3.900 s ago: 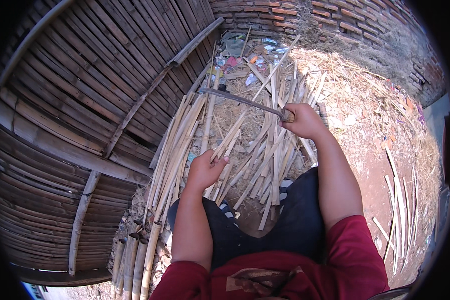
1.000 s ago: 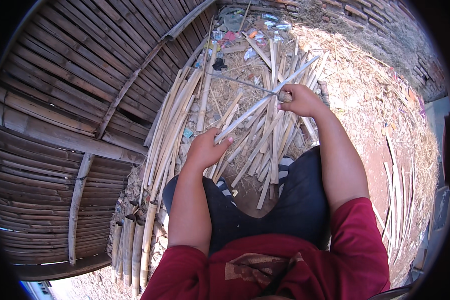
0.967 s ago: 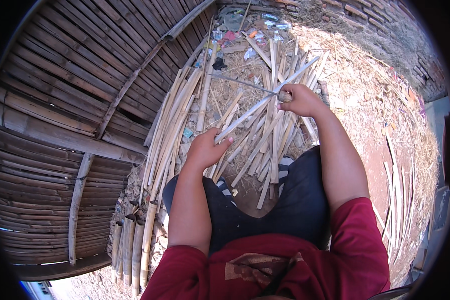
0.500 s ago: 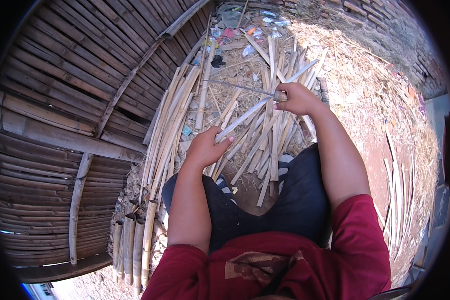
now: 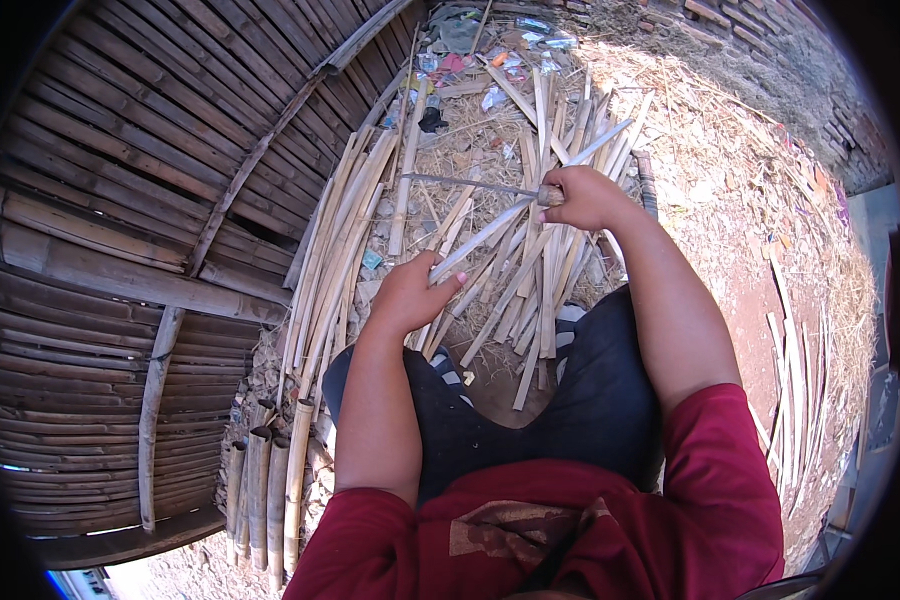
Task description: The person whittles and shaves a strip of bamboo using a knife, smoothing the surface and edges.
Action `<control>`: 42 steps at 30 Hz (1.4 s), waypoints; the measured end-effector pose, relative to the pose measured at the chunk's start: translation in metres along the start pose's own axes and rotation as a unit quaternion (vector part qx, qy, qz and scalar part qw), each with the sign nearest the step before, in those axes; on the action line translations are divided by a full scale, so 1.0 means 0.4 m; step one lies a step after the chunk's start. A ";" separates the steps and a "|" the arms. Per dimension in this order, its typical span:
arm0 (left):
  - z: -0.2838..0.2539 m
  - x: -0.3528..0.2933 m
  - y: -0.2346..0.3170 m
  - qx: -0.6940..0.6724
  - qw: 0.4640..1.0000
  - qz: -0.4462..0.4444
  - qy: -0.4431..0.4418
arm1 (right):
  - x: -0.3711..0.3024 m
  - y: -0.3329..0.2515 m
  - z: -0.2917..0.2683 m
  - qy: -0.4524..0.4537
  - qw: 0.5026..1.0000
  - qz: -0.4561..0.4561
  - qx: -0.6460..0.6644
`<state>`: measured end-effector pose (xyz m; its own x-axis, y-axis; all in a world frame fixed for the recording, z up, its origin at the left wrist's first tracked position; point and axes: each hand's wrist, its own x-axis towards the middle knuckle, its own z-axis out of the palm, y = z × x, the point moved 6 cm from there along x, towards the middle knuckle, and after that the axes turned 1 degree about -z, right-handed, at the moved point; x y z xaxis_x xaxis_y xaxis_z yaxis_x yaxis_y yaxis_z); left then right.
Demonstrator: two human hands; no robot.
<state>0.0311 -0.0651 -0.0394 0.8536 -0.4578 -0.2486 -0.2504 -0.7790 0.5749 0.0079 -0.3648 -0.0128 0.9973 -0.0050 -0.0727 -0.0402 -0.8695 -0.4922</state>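
My left hand (image 5: 407, 292) is closed round the near end of a long pale bamboo strip (image 5: 485, 232). The strip slants away up to the right, past my other hand. In my right hand (image 5: 588, 198) is a long thin-bladed knife (image 5: 470, 183), gripped by its short, thick wooden handle. Its blade points left and crosses over the strip near the handle; whether the edge touches the strip I cannot tell. Beneath both hands lies a loose pile of split bamboo strips (image 5: 548, 290), spread between my feet and beyond.
A slatted bamboo wall (image 5: 120, 240) rises on the left, with long bamboo strips (image 5: 335, 235) lying along it. Several bamboo poles (image 5: 260, 490) stand at the lower left. More thin strips (image 5: 793, 390) lie on the right. Litter and shavings cover the far ground before a brick wall (image 5: 760, 40).
My right hand and the knife have shifted slightly left and nearer along the strip, and the blade tip has dropped a little. My left hand stays nearly still, holding the strip.
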 end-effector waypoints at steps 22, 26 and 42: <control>-0.018 0.008 -0.015 -0.025 0.997 0.012 0.067 | -0.039 -0.015 -0.071 0.024 1.000 0.003 -0.003; -0.026 0.003 -0.014 -0.022 0.997 0.018 0.069 | -0.030 0.005 -0.070 0.036 0.999 0.003 0.007; -0.020 0.003 -0.014 -0.027 0.998 0.009 0.057 | -0.044 0.006 -0.088 0.073 0.997 0.013 0.021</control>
<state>0.0374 -0.0578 -0.0367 0.8964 -0.4177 -0.1482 -0.2444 -0.7449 0.6208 -0.0074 -0.3841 0.0179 0.9939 -0.1025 0.0404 -0.0659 -0.8469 -0.5277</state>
